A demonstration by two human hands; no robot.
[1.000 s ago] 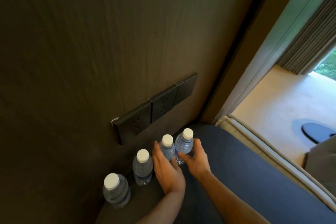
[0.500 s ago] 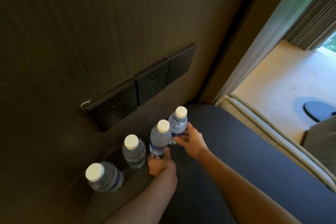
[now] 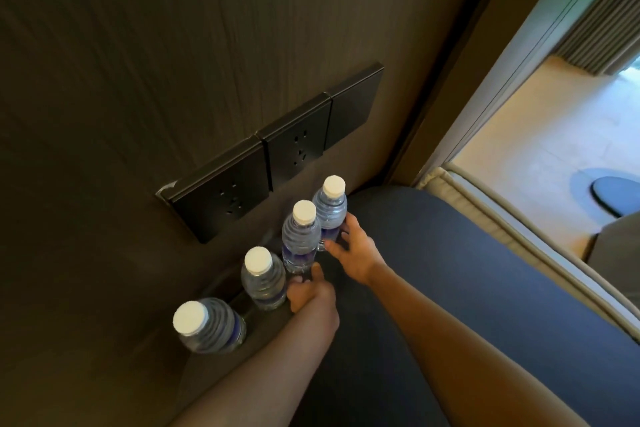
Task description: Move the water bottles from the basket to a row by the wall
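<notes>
Several clear water bottles with white caps stand in a row along the dark wooden wall on a dark ledge. The farthest bottle has my right hand around its lower part, thumb and fingers on either side. My left hand is curled at the base of the bottle beside it, thumb up. A third bottle stands just left of my left hand, untouched. The nearest bottle stands apart at the lower left. No basket is in view.
A row of dark socket plates sits on the wall just above the bottles. A dark blue padded surface lies under my arms, with a cream piped edge to the right. Beyond are a pale floor, a dark round object and curtains.
My left hand slid from the bottle's side down to its base. My right hand stays on the farthest bottle. The view has shifted, with the bottles now higher in frame.
</notes>
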